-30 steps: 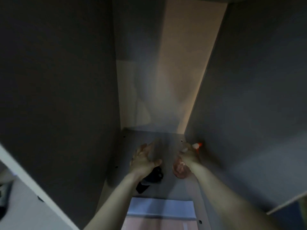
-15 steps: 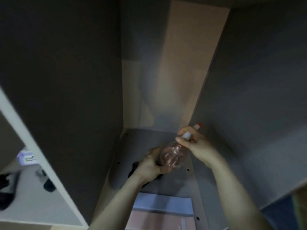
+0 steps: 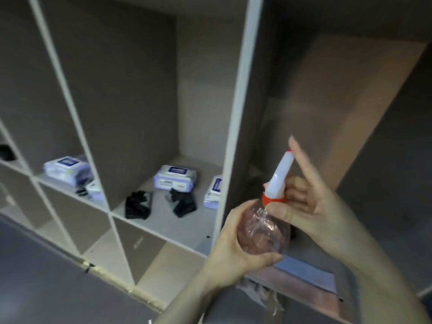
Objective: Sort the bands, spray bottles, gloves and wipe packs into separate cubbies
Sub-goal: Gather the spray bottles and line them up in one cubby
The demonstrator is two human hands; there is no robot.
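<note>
Both hands hold a clear pinkish plastic spray bottle (image 3: 263,232) with a white-and-red nozzle in front of the right cubby. The left hand (image 3: 236,251) cups its round body, fingers curled around it; the right hand (image 3: 304,204) grips the neck, forefinger extended. In the middle cubby (image 3: 163,220), white-and-purple wipe packs (image 3: 174,177) and black gloves (image 3: 138,204) lie together.

No text can be read: the dark labels on the wipe packs (image 3: 174,177) in the cubbies are too blurred to make out
</note>
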